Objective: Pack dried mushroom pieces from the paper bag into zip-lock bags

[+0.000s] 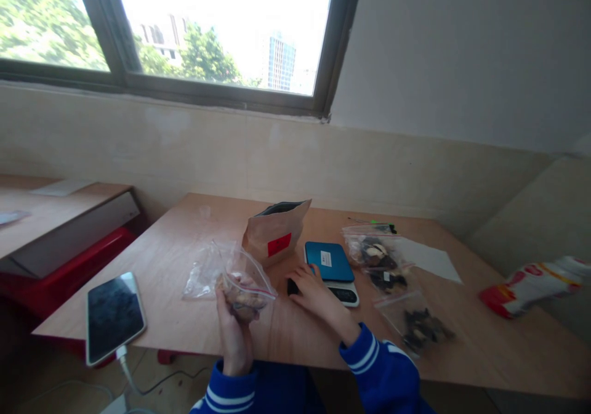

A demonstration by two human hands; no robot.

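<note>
My left hand [234,334] is closed around the lower part of a clear zip bag [244,294] filled with pale brown dried pieces. The fingers of my right hand [318,294] are around a small black object [292,286] on the table, just left of a digital scale [345,292]; what it is cannot be made out. A blue tray [329,261] with a white label lies on the scale. Behind my hands stands an open brown paper pouch [272,235] with a red label. Flat beside my left hand is another clear bag [201,275].
Zip bags of dark dried pieces [376,254] [425,328] lie right of the scale, near a white paper [429,259]. A red and white bottle [530,286] is at the right. A phone [115,312] with a cable lies at the table's left edge.
</note>
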